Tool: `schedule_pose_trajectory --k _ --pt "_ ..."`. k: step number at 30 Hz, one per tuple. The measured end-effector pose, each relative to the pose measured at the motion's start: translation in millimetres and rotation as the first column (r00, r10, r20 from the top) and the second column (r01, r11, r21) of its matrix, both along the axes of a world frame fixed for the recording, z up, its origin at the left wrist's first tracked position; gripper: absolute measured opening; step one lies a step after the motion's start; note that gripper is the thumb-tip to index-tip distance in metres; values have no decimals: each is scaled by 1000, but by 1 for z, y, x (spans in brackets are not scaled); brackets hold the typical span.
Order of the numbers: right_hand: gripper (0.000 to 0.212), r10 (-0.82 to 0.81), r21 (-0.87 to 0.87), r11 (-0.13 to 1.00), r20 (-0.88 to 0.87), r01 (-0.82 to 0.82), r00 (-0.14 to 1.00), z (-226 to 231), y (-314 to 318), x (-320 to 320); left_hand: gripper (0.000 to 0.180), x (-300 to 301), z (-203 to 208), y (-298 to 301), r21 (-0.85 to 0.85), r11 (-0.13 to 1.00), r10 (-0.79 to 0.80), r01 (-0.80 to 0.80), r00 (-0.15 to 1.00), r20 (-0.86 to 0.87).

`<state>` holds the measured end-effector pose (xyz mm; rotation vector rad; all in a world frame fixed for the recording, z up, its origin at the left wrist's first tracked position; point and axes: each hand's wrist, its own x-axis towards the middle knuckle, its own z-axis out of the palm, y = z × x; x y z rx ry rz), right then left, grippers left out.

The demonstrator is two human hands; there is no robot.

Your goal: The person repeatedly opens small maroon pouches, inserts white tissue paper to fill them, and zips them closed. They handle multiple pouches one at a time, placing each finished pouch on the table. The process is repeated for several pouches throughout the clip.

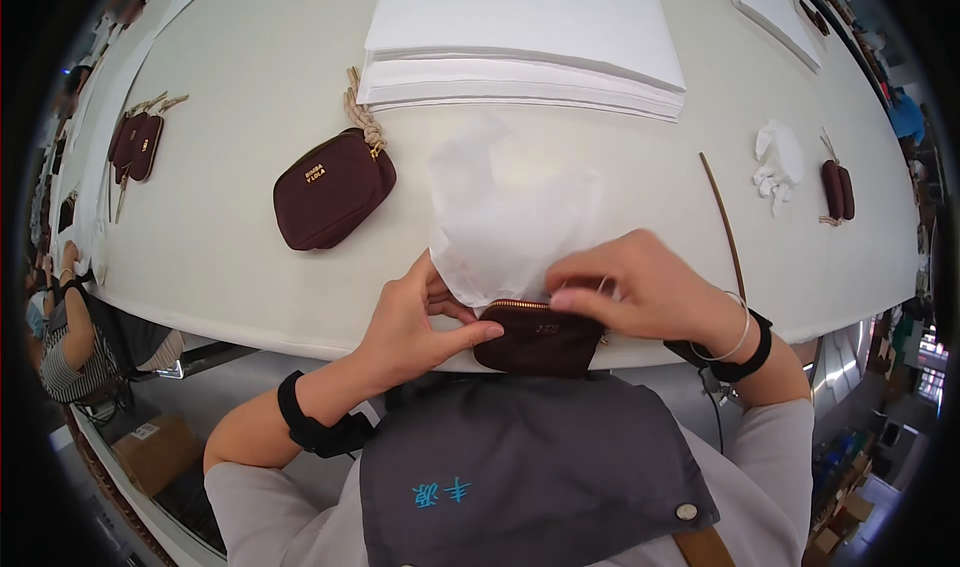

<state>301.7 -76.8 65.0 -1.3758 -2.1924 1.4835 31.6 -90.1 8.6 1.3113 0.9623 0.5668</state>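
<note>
At the near edge of the pale table [230, 247] I hold a small dark maroon zip pouch [540, 342]. My left hand [415, 322] grips its left end, thumb across the front. My right hand [640, 287] pinches at the zip opening, where a crumpled sheet of white tissue paper [510, 217] sticks up out of the pouch. A second, larger maroon pouch [330, 187] with a braided beige cord lies flat on the table beyond my left hand.
A tall stack of white paper sheets [530, 37] sits at the back centre. More maroon pouches lie far left [135, 145] and far right [838, 189], beside a white paper wad [778, 162]. A thin brown stick [722, 217] lies to the right. Another person [70, 327] is at lower left.
</note>
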Motion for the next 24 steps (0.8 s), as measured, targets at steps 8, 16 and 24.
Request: schedule_pose_trajectory --k 8,16,24 --pt "37 -265 26 955 -369 294 891 -44 -15 20 60 8 1 8 77 996 -42 49 995 -87" --pt "17 -195 7 978 -317 208 928 -38 -21 35 39 8 7 21 172 955 -212 242 962 -175" --pt "11 -44 42 998 -253 57 966 -38 -26 40 38 1 21 42 -32 811 -550 584 743 -381"
